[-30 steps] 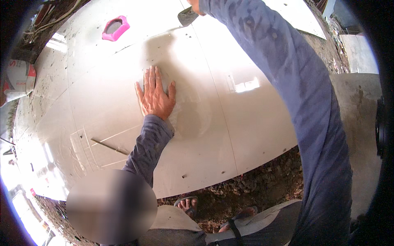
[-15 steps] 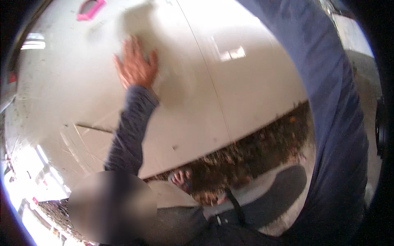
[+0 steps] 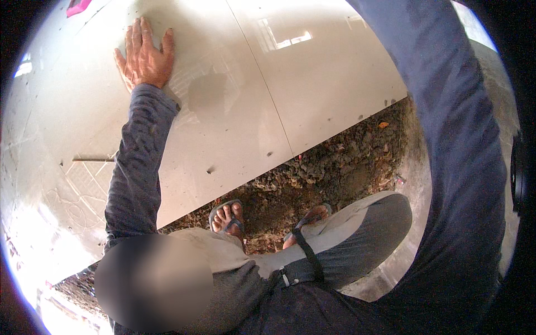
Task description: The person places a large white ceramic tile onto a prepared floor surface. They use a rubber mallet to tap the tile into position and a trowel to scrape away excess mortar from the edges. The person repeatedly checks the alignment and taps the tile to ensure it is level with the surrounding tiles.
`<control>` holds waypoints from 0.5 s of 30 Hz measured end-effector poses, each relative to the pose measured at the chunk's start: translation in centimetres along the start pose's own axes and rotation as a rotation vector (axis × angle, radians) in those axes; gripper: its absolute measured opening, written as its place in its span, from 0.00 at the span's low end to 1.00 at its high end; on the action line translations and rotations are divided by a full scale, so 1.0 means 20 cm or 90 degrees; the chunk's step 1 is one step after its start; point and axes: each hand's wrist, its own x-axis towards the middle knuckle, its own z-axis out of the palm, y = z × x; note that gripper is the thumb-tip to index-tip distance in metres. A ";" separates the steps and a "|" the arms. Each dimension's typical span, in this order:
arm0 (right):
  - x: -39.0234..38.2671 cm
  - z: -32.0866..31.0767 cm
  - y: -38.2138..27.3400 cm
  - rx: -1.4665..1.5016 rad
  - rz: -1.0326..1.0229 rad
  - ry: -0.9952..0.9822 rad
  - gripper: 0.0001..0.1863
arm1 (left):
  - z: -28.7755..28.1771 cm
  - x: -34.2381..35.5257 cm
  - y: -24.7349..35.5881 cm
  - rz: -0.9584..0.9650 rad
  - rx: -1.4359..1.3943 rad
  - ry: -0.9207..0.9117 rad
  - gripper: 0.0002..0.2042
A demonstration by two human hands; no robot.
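Note:
My left hand (image 3: 146,61) lies palm down on a glossy cream tile (image 3: 223,111), fingers stretched and spread. A pale patch shows between the thumb and fingers; whether something lies under the palm, I cannot tell. Beyond the hand, at the upper left edge, is part of a bright pink object (image 3: 78,5), cut off by the frame. My right arm (image 3: 446,123), in a blue-grey sleeve, runs up along the right side and leaves at the top, so its hand is out of sight.
A thin dark seam (image 3: 261,76) divides the tiled surface. Its near edge borders a strip of dark, crumbly soil (image 3: 335,148), where my feet stand in flip-flops (image 3: 228,216). A thin brown strip (image 3: 92,160) and some dark specks mark the tile. Pale concrete (image 3: 419,167) curves along the right.
The whole view has shifted, so the tiles, hand and pink object appear higher and farther left. My left hand stays flat and spread on the tile. Both feet show more clearly.

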 end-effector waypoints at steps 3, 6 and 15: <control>-0.05 0.00 0.02 0.001 0.006 0.001 0.19 | 0.00 0.01 0.01 0.001 0.016 -0.014 0.38; -0.10 0.01 0.04 0.005 0.009 0.011 0.19 | 0.00 0.00 0.01 -0.005 0.027 -0.008 0.38; -0.51 0.10 0.25 0.037 0.053 0.057 0.20 | -0.02 0.00 0.02 -0.014 0.028 -0.022 0.36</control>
